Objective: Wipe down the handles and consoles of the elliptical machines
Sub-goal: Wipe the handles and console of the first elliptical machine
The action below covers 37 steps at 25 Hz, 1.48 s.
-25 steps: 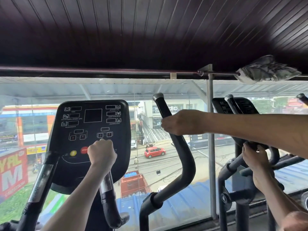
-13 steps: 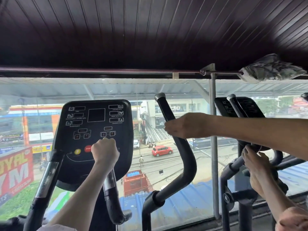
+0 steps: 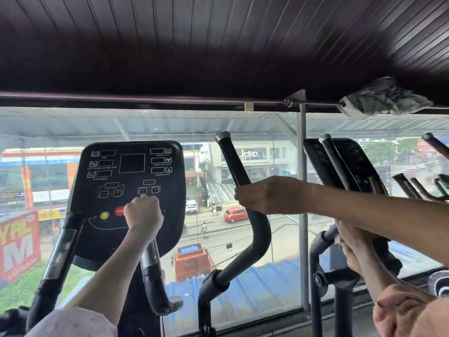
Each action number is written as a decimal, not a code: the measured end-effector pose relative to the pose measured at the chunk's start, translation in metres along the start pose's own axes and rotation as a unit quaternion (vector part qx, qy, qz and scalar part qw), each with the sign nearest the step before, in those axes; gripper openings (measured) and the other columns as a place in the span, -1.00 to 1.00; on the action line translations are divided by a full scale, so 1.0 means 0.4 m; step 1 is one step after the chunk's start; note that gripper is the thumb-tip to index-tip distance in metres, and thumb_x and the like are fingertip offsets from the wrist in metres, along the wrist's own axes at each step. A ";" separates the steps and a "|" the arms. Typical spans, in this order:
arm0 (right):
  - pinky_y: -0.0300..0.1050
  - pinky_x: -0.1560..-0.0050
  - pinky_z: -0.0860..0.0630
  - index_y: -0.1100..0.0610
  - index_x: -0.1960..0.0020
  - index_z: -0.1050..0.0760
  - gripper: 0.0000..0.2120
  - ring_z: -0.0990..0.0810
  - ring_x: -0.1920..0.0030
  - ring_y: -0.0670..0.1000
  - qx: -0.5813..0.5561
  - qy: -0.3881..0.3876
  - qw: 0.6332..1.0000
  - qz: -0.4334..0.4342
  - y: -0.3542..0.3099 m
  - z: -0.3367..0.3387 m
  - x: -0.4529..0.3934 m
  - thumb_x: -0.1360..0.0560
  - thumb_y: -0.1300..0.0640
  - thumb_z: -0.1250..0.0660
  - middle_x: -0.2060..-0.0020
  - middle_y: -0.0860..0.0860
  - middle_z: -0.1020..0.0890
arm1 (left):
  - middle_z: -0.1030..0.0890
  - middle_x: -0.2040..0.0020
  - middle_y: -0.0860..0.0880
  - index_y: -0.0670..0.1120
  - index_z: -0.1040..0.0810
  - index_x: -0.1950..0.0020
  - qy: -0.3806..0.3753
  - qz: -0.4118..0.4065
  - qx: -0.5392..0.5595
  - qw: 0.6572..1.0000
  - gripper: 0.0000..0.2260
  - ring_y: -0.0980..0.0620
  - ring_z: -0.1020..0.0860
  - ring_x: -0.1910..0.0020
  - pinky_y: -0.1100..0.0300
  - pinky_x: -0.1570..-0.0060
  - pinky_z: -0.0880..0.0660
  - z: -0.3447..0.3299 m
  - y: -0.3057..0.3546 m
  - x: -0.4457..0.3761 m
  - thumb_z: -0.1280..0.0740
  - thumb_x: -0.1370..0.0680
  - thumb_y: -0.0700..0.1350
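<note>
The black console [image 3: 131, 171] of my elliptical stands ahead on the left. My left hand [image 3: 143, 215] grips the top of the fixed inner handle [image 3: 151, 268] just below the console buttons. My right hand [image 3: 352, 242] reaches from a peach sleeve at the lower right. It curls round a handle [image 3: 323, 239] of the neighbouring elliptical, with a pale scrap at its fingers. Another person's bare forearm crosses in front of that hand. This person's hand [image 3: 267, 195] grips my machine's curved moving handle [image 3: 257, 229]. A crumpled grey cloth [image 3: 386, 98] hangs on the overhead rail.
A glass wall stands directly behind the machines, with a steel post [image 3: 302, 215] between them. The neighbour's console [image 3: 345, 164] and more handles stand at the right. My machine's left moving handle [image 3: 58, 254] rises at the lower left. The dark ceiling is low.
My right hand slid slightly up the neighbouring handle and is now partly covered by the other person's forearm. My left hand and the other person's hand kept their grips.
</note>
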State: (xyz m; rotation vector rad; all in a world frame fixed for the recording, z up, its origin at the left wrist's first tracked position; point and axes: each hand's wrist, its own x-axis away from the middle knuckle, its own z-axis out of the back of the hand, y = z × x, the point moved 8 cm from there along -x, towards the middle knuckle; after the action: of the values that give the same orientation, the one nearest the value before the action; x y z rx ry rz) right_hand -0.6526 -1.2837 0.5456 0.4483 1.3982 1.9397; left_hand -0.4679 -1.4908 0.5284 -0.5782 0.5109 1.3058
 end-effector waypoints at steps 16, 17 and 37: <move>-0.16 0.11 -0.65 0.23 -0.15 -0.60 -0.68 -0.57 -0.26 0.03 0.000 0.059 0.996 -0.066 -0.037 0.060 0.045 -0.54 0.42 -0.15 -0.14 0.05 -0.63 | -0.62 0.10 0.01 -0.02 -0.65 0.03 -0.022 0.004 -0.005 1.000 -0.90 -0.02 -0.63 0.05 0.23 0.30 -0.40 0.005 0.004 0.013 -0.37 -0.50 -0.10; -0.19 0.13 -0.63 0.22 -0.12 -0.61 -0.71 -0.56 -0.26 0.02 0.003 0.056 0.994 -0.090 -0.040 0.056 0.033 -0.52 0.41 -0.21 -0.13 0.04 -0.63 | -0.62 0.10 0.01 -0.03 -0.65 0.03 -0.021 0.000 -0.007 1.000 -0.90 -0.03 -0.63 0.05 0.23 0.29 -0.41 0.007 0.005 0.015 -0.36 -0.50 -0.10; -0.19 -0.35 -0.45 0.24 -0.43 -0.44 -0.56 -0.35 -0.49 -0.02 -0.246 0.318 0.741 -0.537 -0.224 0.011 0.105 -0.57 0.40 -0.15 -0.46 0.02 -0.42 | -0.62 0.11 -0.03 -0.07 -0.64 0.06 -0.034 0.005 0.005 0.999 -0.93 -0.06 -0.63 0.05 0.20 0.30 -0.39 -0.004 0.007 0.016 -0.36 -0.50 -0.14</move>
State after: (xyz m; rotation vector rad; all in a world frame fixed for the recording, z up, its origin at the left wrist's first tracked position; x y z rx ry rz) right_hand -0.6494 -1.2350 0.4593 -1.1579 0.9990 1.3263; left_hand -0.4693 -1.4866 0.5227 -0.5224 0.4642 1.3282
